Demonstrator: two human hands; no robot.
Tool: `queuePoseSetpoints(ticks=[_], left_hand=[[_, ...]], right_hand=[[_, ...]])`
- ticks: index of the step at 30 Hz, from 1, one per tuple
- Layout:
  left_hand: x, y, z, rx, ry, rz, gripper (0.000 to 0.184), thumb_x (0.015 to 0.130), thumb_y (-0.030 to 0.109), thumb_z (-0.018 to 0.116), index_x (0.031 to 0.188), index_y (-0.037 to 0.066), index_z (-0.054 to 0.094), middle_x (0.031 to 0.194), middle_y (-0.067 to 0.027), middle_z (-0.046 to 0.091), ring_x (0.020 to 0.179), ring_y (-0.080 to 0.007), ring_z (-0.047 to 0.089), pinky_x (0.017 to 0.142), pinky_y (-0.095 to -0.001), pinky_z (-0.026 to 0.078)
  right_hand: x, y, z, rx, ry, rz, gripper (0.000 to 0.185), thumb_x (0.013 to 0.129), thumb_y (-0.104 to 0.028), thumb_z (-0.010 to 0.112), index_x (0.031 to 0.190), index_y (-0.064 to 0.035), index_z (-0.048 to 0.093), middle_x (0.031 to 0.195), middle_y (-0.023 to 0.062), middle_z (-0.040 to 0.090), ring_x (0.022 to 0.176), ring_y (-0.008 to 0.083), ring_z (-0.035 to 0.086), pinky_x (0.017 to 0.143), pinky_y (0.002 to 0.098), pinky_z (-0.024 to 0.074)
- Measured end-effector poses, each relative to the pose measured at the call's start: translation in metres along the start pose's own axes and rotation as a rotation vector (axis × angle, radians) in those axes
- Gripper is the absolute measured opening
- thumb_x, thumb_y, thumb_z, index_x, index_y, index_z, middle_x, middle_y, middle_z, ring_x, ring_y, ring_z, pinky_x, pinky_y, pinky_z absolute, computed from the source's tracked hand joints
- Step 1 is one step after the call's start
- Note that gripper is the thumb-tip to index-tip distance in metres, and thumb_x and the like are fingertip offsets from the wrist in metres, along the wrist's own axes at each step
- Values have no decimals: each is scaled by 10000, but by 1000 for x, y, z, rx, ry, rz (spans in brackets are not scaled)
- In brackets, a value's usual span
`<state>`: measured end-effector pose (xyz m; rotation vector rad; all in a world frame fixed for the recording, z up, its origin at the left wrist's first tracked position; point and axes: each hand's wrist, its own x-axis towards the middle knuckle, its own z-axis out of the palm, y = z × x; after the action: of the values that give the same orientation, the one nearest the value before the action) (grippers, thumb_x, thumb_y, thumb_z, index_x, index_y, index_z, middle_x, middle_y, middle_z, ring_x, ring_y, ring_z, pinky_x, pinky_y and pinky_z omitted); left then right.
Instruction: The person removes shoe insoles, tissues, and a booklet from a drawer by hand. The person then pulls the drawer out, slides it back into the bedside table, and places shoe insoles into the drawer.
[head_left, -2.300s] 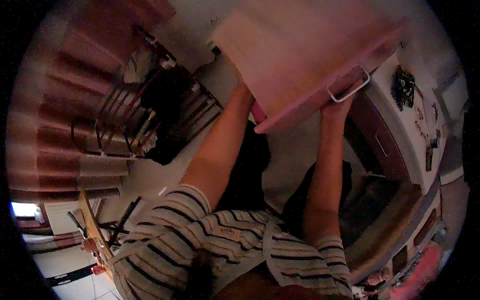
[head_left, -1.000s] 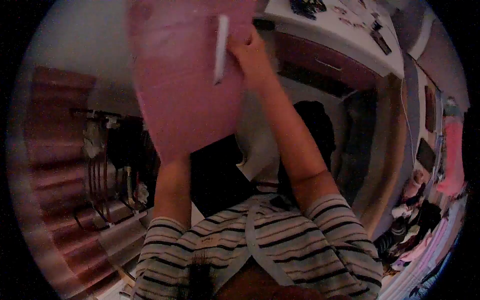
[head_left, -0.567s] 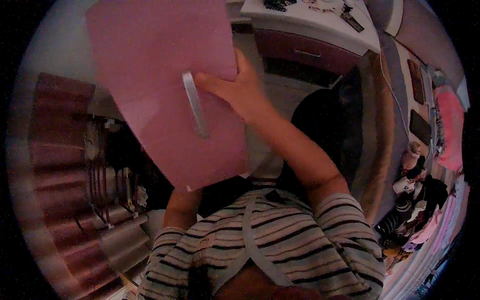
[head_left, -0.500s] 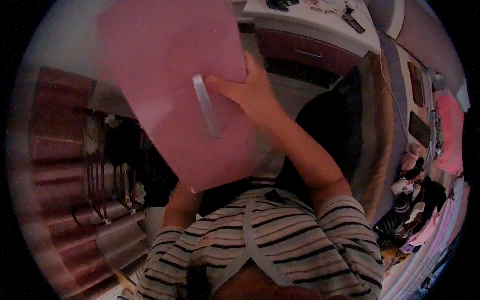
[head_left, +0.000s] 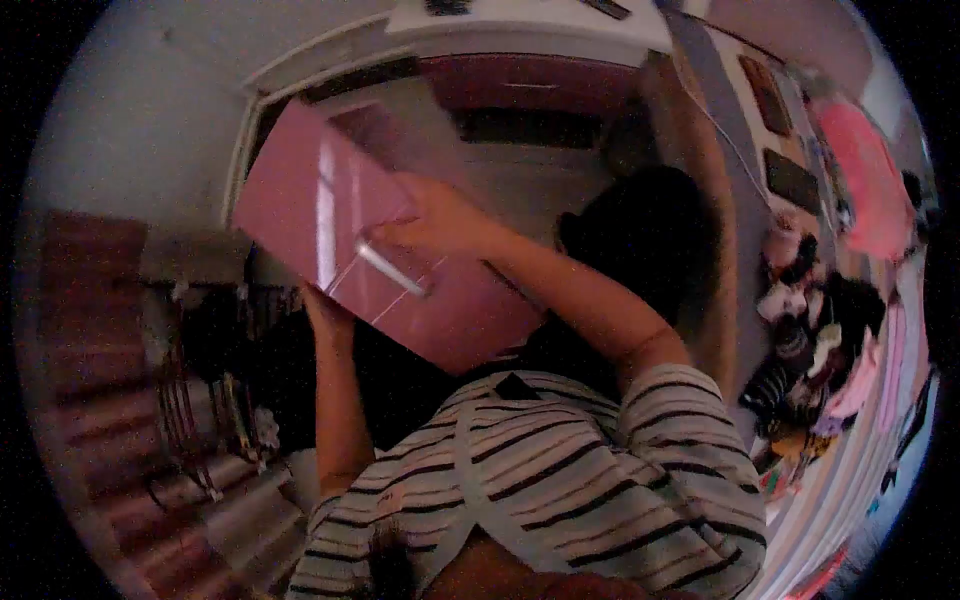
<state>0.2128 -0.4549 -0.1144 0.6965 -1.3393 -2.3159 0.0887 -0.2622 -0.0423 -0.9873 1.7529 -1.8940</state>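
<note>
I hold a glossy pink panel (head_left: 285, 190) with a silver bar handle (head_left: 393, 268) on its face, like a loose cabinet door or drawer front. It is tilted in front of my torso, its far end pointing up and left. My right hand (head_left: 435, 215) grips the far right edge, the thumb lying on the face near the top of the handle. On the near left edge is my left hand (head_left: 322, 305), its fingers hidden under the panel.
Ahead stands a white-topped desk (head_left: 520, 38) with a pink drawer front (head_left: 535, 85). A black rounded seat (head_left: 640, 230) is at my right. A bed (head_left: 725, 130) holds tablets, clothes (head_left: 820, 350) and a pink pillow-like item (head_left: 865, 180). At left is a dark rack (head_left: 190, 400).
The panel has come down and tipped flatter, its far end swinging left. My left hand has moved forward along its left edge. The view has shifted, with more wall showing at left.
</note>
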Motion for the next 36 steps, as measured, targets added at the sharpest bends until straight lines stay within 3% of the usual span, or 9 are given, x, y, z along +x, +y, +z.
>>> queuePoseSetpoints(ticks=[9,12,14,17,21,24,29,31,36], left_hand=[[-13,-33,3,-60,0,-17,654,841,521,355,1312,89,221,1321,-82,279,1185,-261,304,970,-407,268],[-32,-69,-62,-407,203,-195,624,842,517,355,1273,69,299,1263,-79,355,1130,-246,354,938,-402,310],[-56,-75,-57,-136,238,-216,607,802,566,372,1171,88,427,1131,-90,474,1017,-277,447,854,-436,385],[-38,-128,-56,-246,297,-160,458,844,444,379,1093,70,471,1041,-76,499,913,-240,461,826,-368,378],[-36,-186,-44,51,589,-415,621,860,486,297,1320,79,206,1322,-101,291,1161,-243,340,938,-357,304],[-24,-200,-44,-61,428,-287,633,858,484,279,1323,67,172,1333,-110,268,1174,-260,327,958,-352,281],[9,-224,-60,166,714,-41,746,789,398,542,1335,84,140,1343,-131,234,1215,-272,261,977,-385,254],[36,-267,-86,435,665,-127,646,846,289,413,1339,75,54,1364,-119,197,1231,-263,235,997,-345,231],[-35,-182,-72,22,376,-204,614,791,209,541,1300,102,216,1228,-108,386,1106,-255,398,902,-387,361]], right_hand=[[-22,65,21,-263,-142,-90,524,670,-329,672,1050,-10,504,949,174,576,840,278,563,734,348,432],[-26,59,60,-162,-339,327,354,704,-298,655,916,-22,589,843,95,599,757,173,557,681,302,445],[-35,107,66,-178,-405,402,247,739,-227,629,887,-30,625,776,48,609,725,128,555,663,275,451],[-58,67,66,-315,-274,396,419,750,-197,607,1097,16,507,1067,125,547,959,188,514,818,301,402],[-95,162,27,-518,-259,258,514,745,-174,607,1175,31,415,1101,157,507,1007,257,483,839,343,393],[-77,154,33,-709,-391,682,541,746,-182,611,1189,38,389,1130,173,478,1009,259,475,827,345,400],[-69,209,36,-485,-345,540,525,753,-205,608,1178,25,402,1141,171,471,1023,253,466,839,341,391],[-71,204,36,-470,-357,509,519,754,-220,608,1171,16,409,1136,169,478,1019,252,472,839,341,391],[-71,203,60,-390,-392,328,505,755,-258,608,1155,-7,427,1123,166,494,1012,251,488,841,342,393]])
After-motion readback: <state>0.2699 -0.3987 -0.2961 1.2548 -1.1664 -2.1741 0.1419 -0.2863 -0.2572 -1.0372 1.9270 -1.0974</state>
